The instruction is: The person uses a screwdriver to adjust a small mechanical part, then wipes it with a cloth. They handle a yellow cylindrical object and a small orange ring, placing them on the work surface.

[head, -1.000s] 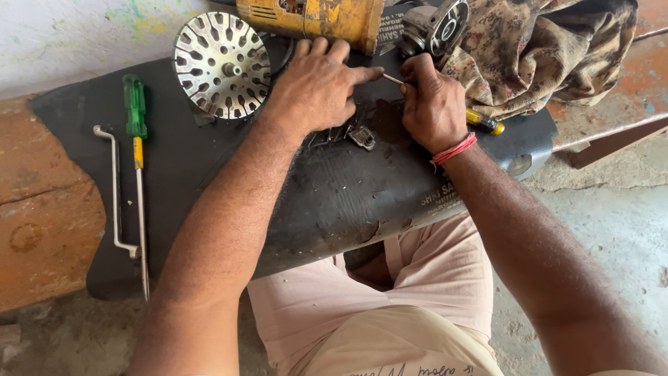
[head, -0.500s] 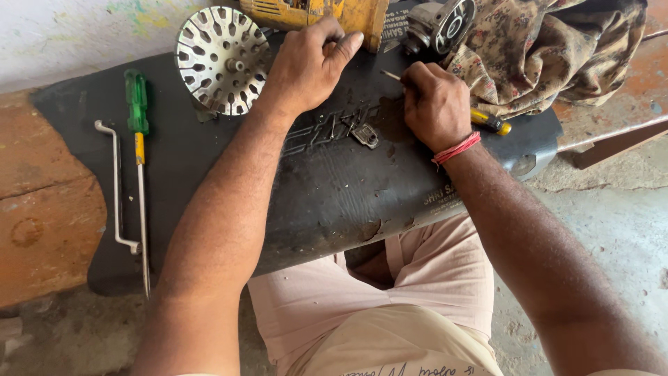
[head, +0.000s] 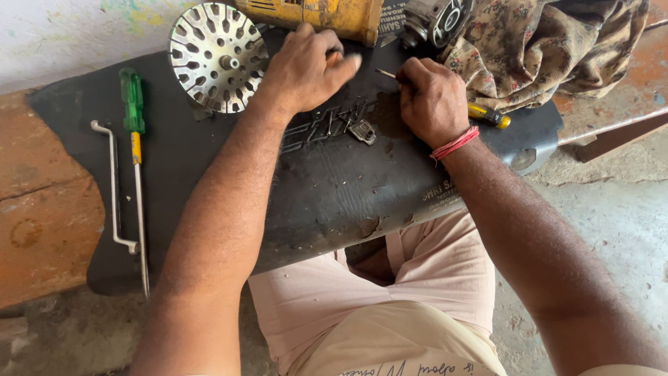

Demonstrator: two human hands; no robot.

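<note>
Your right hand (head: pixel 433 99) is closed around a yellow-handled screwdriver (head: pixel 488 115), its handle end sticking out past your wrist and its thin tip (head: pixel 385 72) pointing toward your left hand (head: pixel 308 66); that left hand rests on the black rubber mat (head: pixel 327 188) with fingers loosely curled, and whether they pinch anything you cannot tell. A small metal clip (head: pixel 363 131) lies on the mat between and just below both hands; the slotted metal disc (head: pixel 218 56) sits just left of your left hand, the green screwdriver (head: pixel 133 150) and bent rod (head: pixel 111 188) well apart on the left.
</note>
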